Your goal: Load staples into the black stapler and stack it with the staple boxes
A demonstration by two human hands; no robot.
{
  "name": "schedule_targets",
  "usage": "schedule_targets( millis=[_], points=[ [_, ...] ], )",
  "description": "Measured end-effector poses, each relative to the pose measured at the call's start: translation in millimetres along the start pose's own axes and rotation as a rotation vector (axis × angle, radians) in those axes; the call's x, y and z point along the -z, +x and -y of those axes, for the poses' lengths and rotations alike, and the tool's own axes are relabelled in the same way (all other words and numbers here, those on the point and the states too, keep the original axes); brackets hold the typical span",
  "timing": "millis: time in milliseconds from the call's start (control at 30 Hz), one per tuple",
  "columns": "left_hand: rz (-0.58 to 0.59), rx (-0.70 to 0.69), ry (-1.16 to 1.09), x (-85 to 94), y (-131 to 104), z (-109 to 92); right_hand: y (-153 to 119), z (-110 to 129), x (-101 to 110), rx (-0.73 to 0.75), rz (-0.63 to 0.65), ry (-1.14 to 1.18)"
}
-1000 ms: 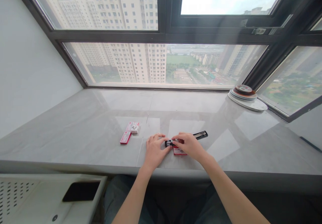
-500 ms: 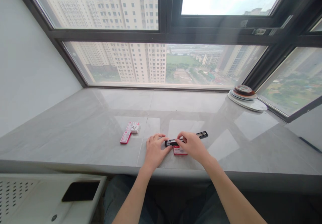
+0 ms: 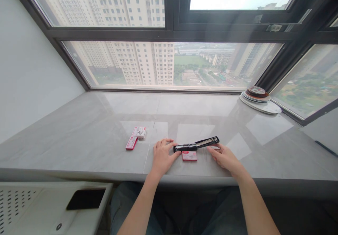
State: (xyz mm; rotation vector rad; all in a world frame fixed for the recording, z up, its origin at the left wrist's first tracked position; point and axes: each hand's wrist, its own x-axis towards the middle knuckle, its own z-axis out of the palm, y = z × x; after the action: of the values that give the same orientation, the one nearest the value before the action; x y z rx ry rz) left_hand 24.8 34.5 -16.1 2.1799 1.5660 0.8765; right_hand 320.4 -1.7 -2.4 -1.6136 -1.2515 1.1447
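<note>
A black stapler (image 3: 196, 146) lies folded wide open on the sill, its metal channel showing and its long top arm swung out to the right. My left hand (image 3: 163, 156) grips its left end between thumb and fingers. At the raised right arm, my right hand (image 3: 224, 157) has its fingertips at the lower edge near the end, seemingly holding it; the exact grip is partly hidden. Just below the stapler's middle is a red-and-white staple box (image 3: 189, 156), close to my left thumb.
Left of my hands lie several more small red-and-white boxes (image 3: 131, 143), some touching. A stack of plates (image 3: 260, 101) stands in the far right corner by the window (image 3: 174, 66). The stone sill's front edge (image 3: 185, 180) runs close to my wrists. A white cabinet (image 3: 47, 207) is at lower left.
My right hand has moved right, from over the stapler's channel to the end of its top arm, uncovering the stapler's middle. My left hand has stayed at the left end.
</note>
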Motion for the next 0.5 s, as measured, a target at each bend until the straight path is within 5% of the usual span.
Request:
schedule_targets(
  millis=[133,300,500],
  points=[
    [0.004,0.005,0.005,1.0,-0.2,0.2,20.6,24.1,6.7,0.144,0.109,0.163],
    [-0.006,0.001,0.01,1.7,-2.5,-0.7,45.3,57.9,-21.4,0.349,0.25,-0.1],
    [0.005,0.001,0.039,1.0,-1.2,-2.3,49.3,67.9,-55.7,0.407,0.35,-0.378]
  ],
)
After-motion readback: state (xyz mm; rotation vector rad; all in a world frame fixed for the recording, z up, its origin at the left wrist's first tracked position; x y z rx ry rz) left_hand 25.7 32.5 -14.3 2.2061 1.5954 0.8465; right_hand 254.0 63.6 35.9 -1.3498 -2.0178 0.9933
